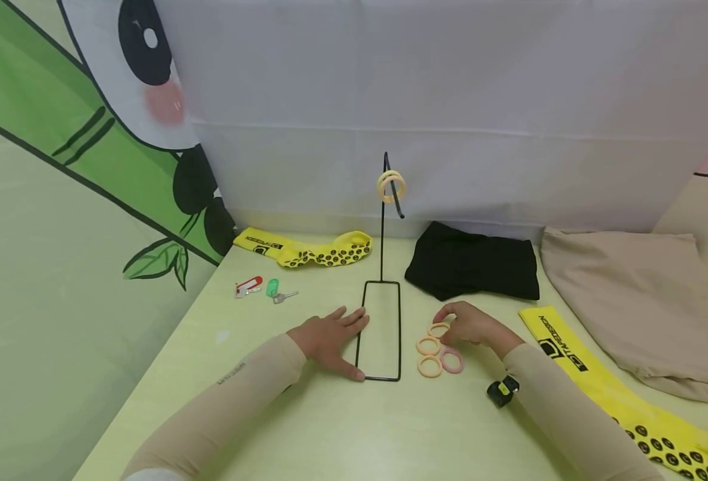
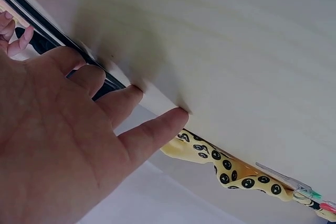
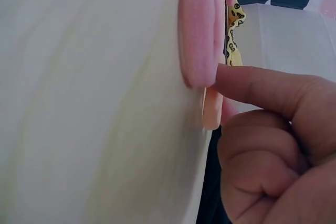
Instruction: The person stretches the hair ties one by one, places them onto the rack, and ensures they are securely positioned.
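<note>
A black wire stand (image 1: 399,334) rises from a rectangular base to a top arm, where cream-yellow rings (image 1: 381,188) hang. My left hand (image 1: 332,337) rests spread on the left side of the base, fingers extended; in the left wrist view they touch the table beside the dark wire. To the right of the base, my right hand (image 1: 475,325) pinches the farthest pale orange ring (image 1: 438,325) between thumb and forefinger, its other fingers curled. Nearer me lie two more orange rings (image 1: 429,375) and a pink ring (image 1: 461,365), which partly hides the pinched ring in the right wrist view.
Behind lie a knotted yellow printed cloth (image 1: 330,252), a black folded cloth (image 1: 474,264) and a beige cloth (image 1: 630,287). Keys with a red tag (image 1: 250,283) and a green tag (image 1: 272,287) sit left. A yellow strip (image 1: 588,374) runs by my right forearm.
</note>
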Tool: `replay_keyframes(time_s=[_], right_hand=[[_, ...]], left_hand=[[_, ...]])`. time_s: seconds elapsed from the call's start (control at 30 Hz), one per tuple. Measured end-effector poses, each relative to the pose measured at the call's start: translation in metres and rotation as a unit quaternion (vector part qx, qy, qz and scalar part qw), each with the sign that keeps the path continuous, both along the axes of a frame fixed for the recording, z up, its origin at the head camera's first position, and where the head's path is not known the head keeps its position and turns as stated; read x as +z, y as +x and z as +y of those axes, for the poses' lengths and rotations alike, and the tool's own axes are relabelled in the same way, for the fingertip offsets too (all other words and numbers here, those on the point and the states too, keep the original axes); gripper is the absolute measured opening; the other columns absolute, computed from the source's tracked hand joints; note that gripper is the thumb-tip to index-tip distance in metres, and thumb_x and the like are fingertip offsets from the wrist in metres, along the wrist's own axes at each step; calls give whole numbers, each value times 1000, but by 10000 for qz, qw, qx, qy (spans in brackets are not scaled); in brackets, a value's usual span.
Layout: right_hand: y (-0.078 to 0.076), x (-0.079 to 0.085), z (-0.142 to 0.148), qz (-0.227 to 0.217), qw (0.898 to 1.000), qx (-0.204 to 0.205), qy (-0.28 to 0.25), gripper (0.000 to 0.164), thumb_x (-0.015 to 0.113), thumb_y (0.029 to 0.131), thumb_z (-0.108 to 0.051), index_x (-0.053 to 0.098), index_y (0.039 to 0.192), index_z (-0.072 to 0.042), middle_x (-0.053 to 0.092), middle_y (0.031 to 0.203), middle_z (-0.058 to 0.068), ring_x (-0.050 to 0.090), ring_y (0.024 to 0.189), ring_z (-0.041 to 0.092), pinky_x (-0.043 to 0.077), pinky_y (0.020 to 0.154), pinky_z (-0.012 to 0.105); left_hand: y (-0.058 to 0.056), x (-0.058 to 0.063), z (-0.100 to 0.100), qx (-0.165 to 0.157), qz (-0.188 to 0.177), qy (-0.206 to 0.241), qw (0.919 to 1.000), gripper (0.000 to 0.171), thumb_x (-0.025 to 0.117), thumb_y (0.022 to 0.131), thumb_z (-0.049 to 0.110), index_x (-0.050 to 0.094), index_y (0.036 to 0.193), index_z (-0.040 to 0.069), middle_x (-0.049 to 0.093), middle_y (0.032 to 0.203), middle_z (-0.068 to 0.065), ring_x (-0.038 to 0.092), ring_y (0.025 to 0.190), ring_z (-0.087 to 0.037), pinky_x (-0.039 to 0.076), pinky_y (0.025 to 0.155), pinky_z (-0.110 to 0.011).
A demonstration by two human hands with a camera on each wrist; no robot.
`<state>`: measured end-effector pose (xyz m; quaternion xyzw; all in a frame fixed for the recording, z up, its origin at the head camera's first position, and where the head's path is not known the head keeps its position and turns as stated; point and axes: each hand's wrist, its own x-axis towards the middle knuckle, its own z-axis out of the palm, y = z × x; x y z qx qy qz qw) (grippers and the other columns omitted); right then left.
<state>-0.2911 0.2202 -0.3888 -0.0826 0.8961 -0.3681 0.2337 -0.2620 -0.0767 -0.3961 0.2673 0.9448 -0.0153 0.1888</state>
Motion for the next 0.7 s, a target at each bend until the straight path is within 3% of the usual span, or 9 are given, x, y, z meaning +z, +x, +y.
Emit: replay_keyframes(time_s=[0.4, 0.7], right_hand=[[3, 11, 1, 302, 9994, -46, -172, 35, 67, 80, -5, 58, 113, -3, 26, 51, -7, 17, 39, 6, 20, 39, 20], [20, 39, -9, 873, 9946, 247, -497, 29, 66, 81, -5, 60, 109, -2, 35, 53, -5, 30, 47, 10, 28, 45, 24]], left_hand=[[1, 1, -1, 53, -25, 4, 10000, 111, 53, 63, 83, 10, 150, 29, 2, 157, 12, 7, 145, -25, 33, 101, -57], [3, 2, 0, 18, -33, -3, 10000, 111, 53, 63, 83, 8, 150, 30, 2, 157, 11, 7, 145, -25, 33, 100, -58]])
